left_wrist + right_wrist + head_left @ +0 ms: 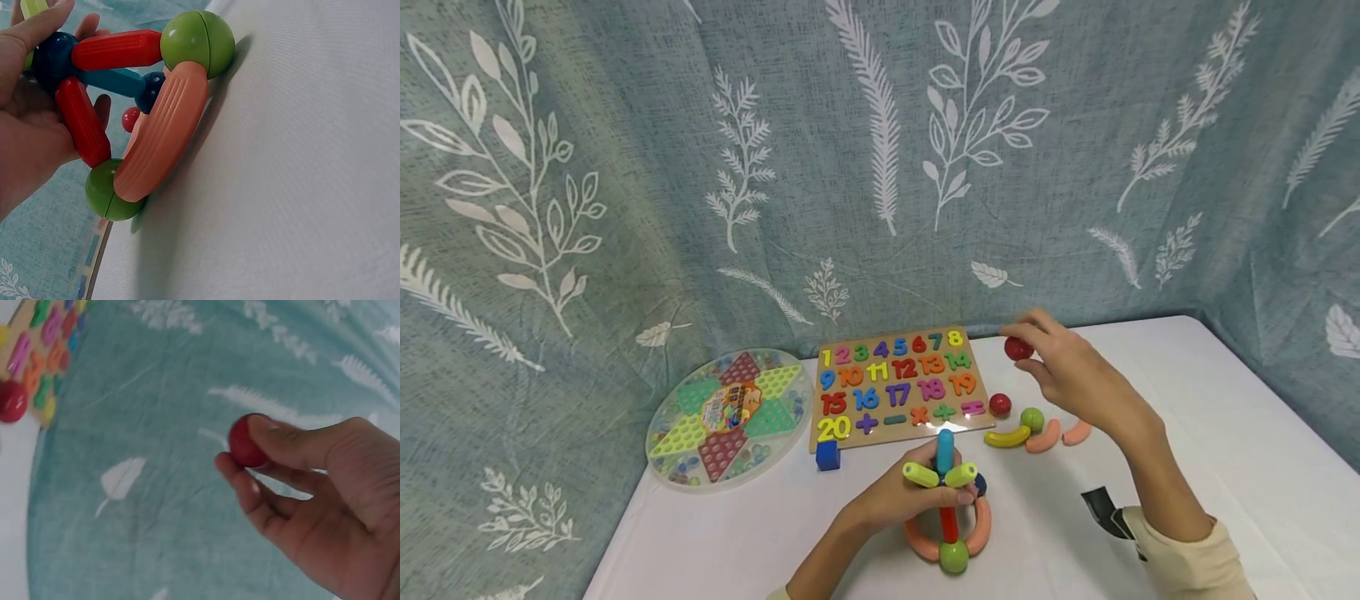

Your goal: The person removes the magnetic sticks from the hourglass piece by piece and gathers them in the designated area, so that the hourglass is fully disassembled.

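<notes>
My left hand grips a toy structure of balls and rods near its upper dark blue ball. Red rods slope from that ball to green balls, and curved salmon rods join the lower balls close over the white cloth. A teal rod and two lime rods stick out at the top. Raised at the right, my right hand pinches a red ball between thumb and fingers. Below it lies another red ball on the table.
A wooden number board lies at the back, with a blue cube at its front left corner. Left of it is a round star-patterned game board. A green ball, yellow curved rod and salmon pieces lie right.
</notes>
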### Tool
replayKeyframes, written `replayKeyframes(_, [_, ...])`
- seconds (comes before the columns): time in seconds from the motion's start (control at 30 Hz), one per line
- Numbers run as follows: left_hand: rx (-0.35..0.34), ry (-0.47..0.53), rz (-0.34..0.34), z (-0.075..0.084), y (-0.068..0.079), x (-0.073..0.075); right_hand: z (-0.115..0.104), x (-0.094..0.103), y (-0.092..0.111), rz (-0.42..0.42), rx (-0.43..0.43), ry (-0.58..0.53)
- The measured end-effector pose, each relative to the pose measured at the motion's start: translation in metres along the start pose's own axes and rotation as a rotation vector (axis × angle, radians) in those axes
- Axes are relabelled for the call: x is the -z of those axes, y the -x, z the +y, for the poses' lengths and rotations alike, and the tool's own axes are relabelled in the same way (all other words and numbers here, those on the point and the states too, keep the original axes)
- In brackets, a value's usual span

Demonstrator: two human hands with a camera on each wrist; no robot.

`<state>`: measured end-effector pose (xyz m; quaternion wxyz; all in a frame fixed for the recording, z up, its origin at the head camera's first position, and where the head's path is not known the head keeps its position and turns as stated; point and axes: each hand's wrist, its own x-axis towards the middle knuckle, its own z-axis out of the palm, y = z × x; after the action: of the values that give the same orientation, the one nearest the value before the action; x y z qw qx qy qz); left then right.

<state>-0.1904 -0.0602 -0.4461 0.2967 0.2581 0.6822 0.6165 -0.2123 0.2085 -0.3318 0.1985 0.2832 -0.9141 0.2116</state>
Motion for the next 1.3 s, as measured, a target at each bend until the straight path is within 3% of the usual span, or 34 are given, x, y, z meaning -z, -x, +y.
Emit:
replayKeyframes(0.2, [0.031, -0.016, 0.015, 0.002, 0.001, -0.001, 0.028, -0.008, 0.003, -0.154, -0.159, 0.037])
replayKeyframes(0.47, [0.054, -0.023, 0.027, 0.003, 0.002, -0.002, 0.060, -0.028, 0.004, -0.390, -0.238, 0.052])
replayKeyframes(0.7, [0.015, 0.007, 0.002, 0.001, 0.000, -0.001, 0.078, -0.046, 0.006, -0.569, -0.331, 0.000])
replayKeyframes(0.97, [-0.001, -0.003, 0.004, -0.002, 0.000, -0.001, 0.085, -0.060, 0.007, -0.677, -0.420, -0.028])
replayKeyframes(1.3, [0.033, -0.025, 0.017, 0.003, 0.001, -0.003, 0.081, -0.053, 0.009, -0.728, -0.474, -0.043])
